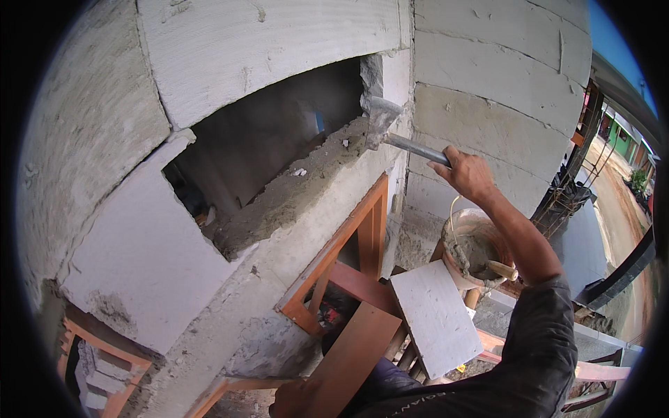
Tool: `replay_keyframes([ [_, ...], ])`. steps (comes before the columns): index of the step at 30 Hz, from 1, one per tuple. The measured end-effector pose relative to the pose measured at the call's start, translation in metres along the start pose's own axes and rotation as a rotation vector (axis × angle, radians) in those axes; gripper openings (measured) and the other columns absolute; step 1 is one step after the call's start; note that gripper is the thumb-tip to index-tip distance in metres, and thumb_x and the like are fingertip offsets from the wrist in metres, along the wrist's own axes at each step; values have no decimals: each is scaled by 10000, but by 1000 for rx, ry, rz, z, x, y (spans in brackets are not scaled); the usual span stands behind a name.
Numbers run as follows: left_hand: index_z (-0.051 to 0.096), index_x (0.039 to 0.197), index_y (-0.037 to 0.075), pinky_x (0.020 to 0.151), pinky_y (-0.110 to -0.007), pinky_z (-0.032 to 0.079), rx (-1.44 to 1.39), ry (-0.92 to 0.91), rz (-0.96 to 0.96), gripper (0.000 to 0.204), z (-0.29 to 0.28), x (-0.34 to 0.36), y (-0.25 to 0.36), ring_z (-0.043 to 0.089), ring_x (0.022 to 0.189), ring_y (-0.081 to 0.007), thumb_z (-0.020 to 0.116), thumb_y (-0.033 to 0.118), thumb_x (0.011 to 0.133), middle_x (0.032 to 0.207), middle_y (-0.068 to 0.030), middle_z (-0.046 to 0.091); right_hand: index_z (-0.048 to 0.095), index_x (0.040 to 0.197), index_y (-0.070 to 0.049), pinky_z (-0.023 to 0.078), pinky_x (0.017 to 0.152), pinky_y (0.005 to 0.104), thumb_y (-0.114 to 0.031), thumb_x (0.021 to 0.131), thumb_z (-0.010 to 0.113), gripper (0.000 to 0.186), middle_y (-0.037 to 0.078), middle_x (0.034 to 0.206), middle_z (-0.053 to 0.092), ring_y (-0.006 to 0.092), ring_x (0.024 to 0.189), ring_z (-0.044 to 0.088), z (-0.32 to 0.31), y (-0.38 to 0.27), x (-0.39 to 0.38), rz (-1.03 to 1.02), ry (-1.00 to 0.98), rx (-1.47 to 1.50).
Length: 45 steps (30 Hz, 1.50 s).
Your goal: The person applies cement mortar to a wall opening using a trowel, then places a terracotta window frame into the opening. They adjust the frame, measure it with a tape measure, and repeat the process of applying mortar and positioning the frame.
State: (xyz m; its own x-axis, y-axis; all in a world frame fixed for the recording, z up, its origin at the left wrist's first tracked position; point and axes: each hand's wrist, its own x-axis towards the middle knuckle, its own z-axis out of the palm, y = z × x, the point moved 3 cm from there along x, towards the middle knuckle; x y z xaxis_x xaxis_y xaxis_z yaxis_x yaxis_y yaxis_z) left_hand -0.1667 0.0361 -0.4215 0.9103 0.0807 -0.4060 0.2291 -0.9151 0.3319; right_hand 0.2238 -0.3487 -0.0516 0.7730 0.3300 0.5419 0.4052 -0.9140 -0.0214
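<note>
My right hand [468, 173], its fingers wrapped round a grey metal handle, holds a hatchet [382, 120] out toward the wall. The hatchet's broad, dusty head is at the right end of a rough opening, against or just in front of the broken block edge [373, 76]; contact is hard to tell. Grey crumbly mortar [306, 177] covers the sill of the opening, with small pale chips on it. Beyond the sill the inside is dark. I cannot make out my left hand.
A bucket of wet mortar [481, 251] with a wooden-handled tool stands below my right forearm. Beside it lies a pale block [437, 317]. An orange-brown plank [352, 355] and a wooden frame [373, 230] are close below the wall. A street [631, 202] runs at far right.
</note>
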Motion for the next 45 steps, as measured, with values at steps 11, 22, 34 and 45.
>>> replay_keyframes([
  [11,684,911,121,649,-437,496,134,217,318,398,-36,-11,49,646,771,-336,442,436,927,840,-155,670,684,757,-72,545,649,398,-690,859,385,694,76,736,662,229,719,667,-22,16,152,139,-216,-320],
  [22,583,1136,239,613,-397,511,20,101,209,259,-51,-3,58,643,721,-296,466,233,905,802,-110,630,690,780,-86,548,688,419,-710,841,399,691,81,792,667,248,793,668,-33,3,176,92,-193,-352],
  [34,663,1007,87,733,-418,484,-163,19,-78,414,-58,1,63,636,855,-356,527,447,856,883,-190,653,704,804,-89,543,676,412,-709,824,436,676,78,808,683,265,794,674,-27,-12,166,-46,-158,-372],
  [45,688,955,51,791,-422,477,-270,-20,-175,507,-72,2,77,636,888,-373,534,521,841,898,-212,664,706,852,-104,546,687,406,-709,807,466,653,68,850,682,250,842,671,-30,8,173,-4,-127,-354],
])
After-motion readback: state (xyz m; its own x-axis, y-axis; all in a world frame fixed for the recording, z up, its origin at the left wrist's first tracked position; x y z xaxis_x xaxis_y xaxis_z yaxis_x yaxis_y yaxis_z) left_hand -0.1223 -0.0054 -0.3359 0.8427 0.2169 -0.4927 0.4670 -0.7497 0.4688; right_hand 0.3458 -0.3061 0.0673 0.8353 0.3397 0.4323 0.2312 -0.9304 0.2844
